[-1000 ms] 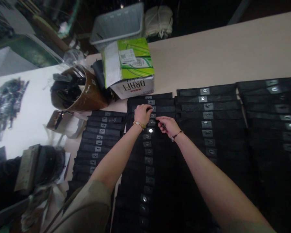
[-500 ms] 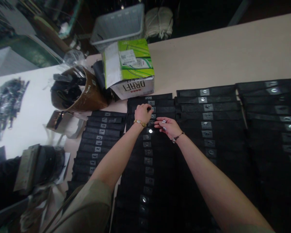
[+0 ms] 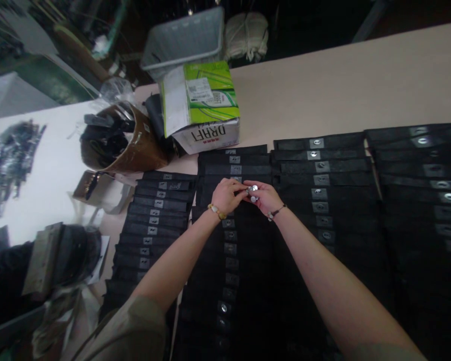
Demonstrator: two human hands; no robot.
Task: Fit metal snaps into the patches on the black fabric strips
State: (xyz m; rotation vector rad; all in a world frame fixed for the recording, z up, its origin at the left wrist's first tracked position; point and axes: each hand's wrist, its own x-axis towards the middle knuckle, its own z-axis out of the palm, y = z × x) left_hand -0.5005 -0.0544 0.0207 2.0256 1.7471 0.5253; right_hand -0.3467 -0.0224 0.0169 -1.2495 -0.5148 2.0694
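Several small round silver discs lie in the fingers of my right hand, which is closed around them over the second column of black pieces. My left hand meets it from the left, its thumb and fingertips pinched at the discs. Whether a disc sits between the left fingertips is too small to tell. Beneath both hands, overlapping black fabric pieces lie in a long column, each with a small grey patch; a few patches, such as one low in the column, carry a shiny disc.
Further black columns lie left and right. Behind stand a green and white carton and a grey crate. At the left are a brown tub of black parts, a small open box and a dark roll.
My left hand has moved down and right from the upper patches to the right hand's fingertips. The right hand has barely moved; more of its discs show.
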